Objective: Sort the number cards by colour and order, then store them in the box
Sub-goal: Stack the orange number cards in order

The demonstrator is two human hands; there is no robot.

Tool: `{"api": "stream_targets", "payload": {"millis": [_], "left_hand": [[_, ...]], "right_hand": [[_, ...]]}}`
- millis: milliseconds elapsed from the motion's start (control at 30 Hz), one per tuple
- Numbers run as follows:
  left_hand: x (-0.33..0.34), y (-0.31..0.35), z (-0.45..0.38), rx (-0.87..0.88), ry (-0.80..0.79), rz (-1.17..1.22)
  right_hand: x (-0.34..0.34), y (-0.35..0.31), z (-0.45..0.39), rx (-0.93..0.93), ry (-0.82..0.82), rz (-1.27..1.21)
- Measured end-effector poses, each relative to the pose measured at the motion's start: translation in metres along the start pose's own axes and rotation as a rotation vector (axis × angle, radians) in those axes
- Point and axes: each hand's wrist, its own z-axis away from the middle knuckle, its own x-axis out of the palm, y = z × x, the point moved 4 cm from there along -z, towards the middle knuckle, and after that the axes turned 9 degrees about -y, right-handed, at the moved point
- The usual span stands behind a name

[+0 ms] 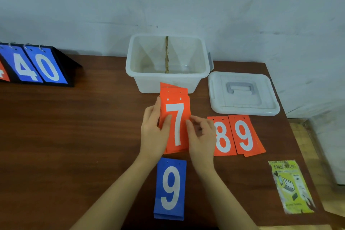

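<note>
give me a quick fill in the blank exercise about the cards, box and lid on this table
1. The top card of the orange stack held by the left hand and right hand shows the number ___.
2. The blue stack nearest the camera shows the number ___.
3. The lid lies to the ___ of the box.

Missing words: 7; 9; right

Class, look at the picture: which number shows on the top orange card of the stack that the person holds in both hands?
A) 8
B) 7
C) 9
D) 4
B: the left hand and right hand grip the stack of orange number cards, whose top card bears a white 7; the orange 8 card and orange 9 card lie apart on the brown wooden table.
</note>
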Motion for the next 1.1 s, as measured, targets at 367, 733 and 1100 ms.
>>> {"api": "stream_targets", "payload": {"millis": [367,733,1100], "left_hand": [[0.007,-0.020,-0.011,-0.126,0.041,-0.082],[0.002,-0.036,-0.013,-0.091,0.036,-0.224],[0.024,-0.012,-0.026,-0.090,-0.075,-0.180]], "right_hand": [[-0.034,0.096,-0.022,0.280,-0.187,0.791],[-0.041,0.103,-0.040,0.460,0.054,0.566],[-0.060,0.031,-0.030,0.107,0.105,-0.205]]}}
